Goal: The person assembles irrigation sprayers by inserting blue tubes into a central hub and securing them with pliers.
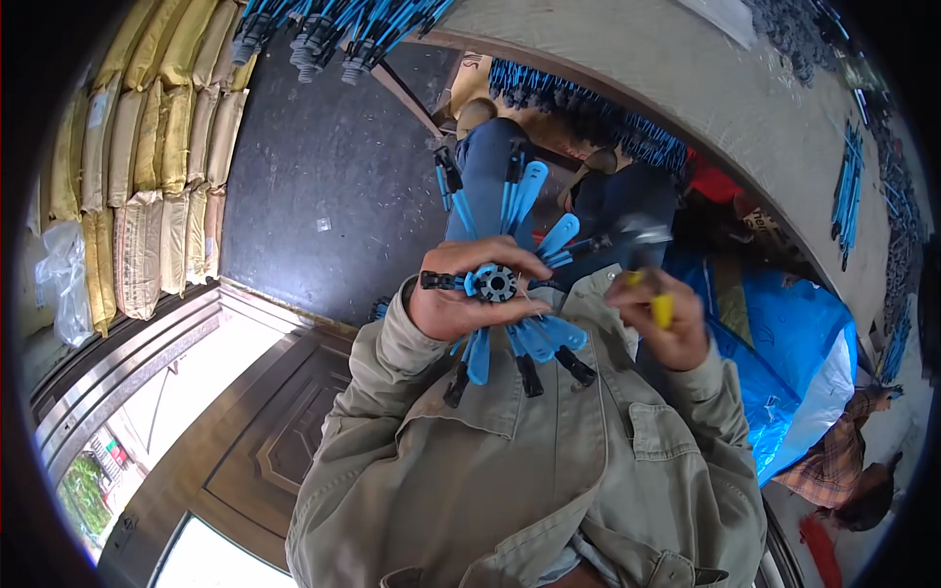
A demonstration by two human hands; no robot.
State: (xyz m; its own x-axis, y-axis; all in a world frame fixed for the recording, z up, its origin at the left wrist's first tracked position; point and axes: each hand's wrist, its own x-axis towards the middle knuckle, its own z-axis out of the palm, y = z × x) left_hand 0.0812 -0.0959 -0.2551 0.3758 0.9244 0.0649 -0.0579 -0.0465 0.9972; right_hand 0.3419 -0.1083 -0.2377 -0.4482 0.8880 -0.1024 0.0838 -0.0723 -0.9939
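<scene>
My left hand (469,296) is closed round a round black hub (495,283) with slots around its rim and a hole in its middle. Blue arms with black end pieces spread out from this assembly on several sides, like the blue strip (530,191) on its far side and another blue strip (567,333) on its near side. To the right, apart from the hub, my right hand (668,318) grips a hammer with a yellow handle (663,310). Its metal head (642,233) is raised and smeared by motion. The assembly is above my lap, against my khaki jacket (510,470).
A long table (627,64) curves across the top right, bearing bundles of blue and black parts (849,196). More bundled parts (333,39) hang over the far edge. Stacked sacks (147,137) stand at left. A blue plastic sheet (774,363) lies right; a person in plaid (833,456) is beyond.
</scene>
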